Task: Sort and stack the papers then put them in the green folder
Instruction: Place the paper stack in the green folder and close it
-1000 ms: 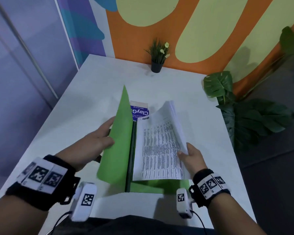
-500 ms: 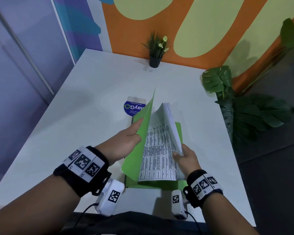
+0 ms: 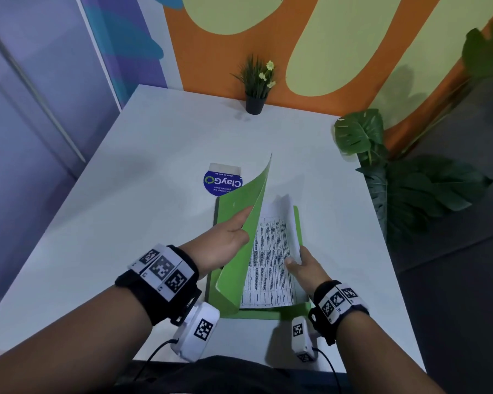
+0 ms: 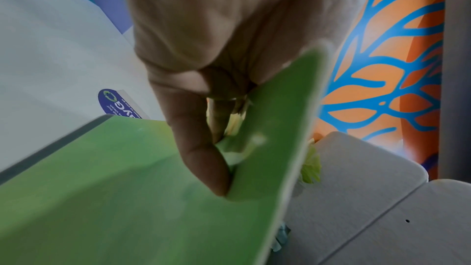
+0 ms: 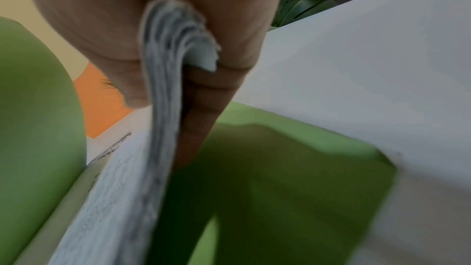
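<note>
L hand (image 3: pixel 225 240) swung green folder (image 3: pixel 241 251) cover further over papers (image 3: pixel 271 263), R hand (image 3: pixel 305 268) still pinching stack

Both forearms enter from the near edge, each with a black wrist strap carrying white marker tags and a white camera unit below. Left hand (image 3: pixel 228 240) reaches farther in, angled right, thumb (image 4: pixel 203 154) and fingers pinching the raised cover of the green folder (image 3: pixel 246 223). Right hand (image 3: pixel 303 267) sits nearer, right of the left one, thumb (image 5: pixel 122 80) on top and fingers (image 5: pixel 201 112) beneath, gripping the right edge of the papers (image 3: pixel 271 265).
</note>
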A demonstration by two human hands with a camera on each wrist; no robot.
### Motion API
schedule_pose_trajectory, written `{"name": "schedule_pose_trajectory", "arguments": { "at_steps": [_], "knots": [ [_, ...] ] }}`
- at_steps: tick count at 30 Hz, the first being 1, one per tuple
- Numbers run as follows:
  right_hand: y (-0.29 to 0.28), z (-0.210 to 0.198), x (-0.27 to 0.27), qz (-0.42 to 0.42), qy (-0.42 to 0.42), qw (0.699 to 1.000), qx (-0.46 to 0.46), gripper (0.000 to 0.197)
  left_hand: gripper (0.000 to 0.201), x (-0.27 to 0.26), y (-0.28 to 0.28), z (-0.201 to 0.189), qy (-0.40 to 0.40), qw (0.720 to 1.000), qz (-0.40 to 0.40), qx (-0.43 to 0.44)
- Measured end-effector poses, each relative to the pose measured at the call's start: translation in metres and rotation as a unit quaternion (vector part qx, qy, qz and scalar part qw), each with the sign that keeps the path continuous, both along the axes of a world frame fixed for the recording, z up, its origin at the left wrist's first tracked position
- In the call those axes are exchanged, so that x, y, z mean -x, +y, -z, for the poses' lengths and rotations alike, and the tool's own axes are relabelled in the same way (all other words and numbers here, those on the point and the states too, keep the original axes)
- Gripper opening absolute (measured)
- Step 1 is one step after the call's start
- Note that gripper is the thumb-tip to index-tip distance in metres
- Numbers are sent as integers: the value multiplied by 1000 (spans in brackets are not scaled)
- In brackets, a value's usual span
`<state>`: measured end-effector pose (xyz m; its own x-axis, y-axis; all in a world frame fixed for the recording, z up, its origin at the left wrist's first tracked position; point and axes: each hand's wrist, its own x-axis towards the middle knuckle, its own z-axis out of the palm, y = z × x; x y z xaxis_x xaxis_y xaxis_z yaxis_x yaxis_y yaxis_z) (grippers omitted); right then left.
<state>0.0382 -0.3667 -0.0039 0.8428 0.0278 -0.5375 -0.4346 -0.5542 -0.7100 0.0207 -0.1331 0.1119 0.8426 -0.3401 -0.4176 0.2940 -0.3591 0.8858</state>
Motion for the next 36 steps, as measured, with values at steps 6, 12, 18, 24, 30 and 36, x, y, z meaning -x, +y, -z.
{"name": "schedule_pose_trajectory", "arguments": {
  "at_steps": [6, 12, 18, 24, 30, 36],
  "knots": [
    [-21, -6, -11, 80, 44, 994, -57, 56, 68, -1, -11, 2, 8, 1000, 7, -15],
    [-60, -28, -10, 182, 60, 973, -128, 39, 54, 2, -24, 11, 35, 999, -5, -16],
    [-72, -12, 9, 126, 129, 984, -3, 36, 40, -4, 10, 61, 115, 973, -88, -182],
    [-51, 28, 28, 96, 122, 985, 73, 29, 18, 14, 35, 102, 197, 934, -22, -296],
    [-35, 42, 31, 112, 157, 981, 25, 27, 6, 14, 36, 124, 196, 943, -9, -269],
    [-16, 36, 19, 112, 149, 982, -34, 10, 55, 6, 57, 133, 312, 943, -75, -84]
  ]
}}
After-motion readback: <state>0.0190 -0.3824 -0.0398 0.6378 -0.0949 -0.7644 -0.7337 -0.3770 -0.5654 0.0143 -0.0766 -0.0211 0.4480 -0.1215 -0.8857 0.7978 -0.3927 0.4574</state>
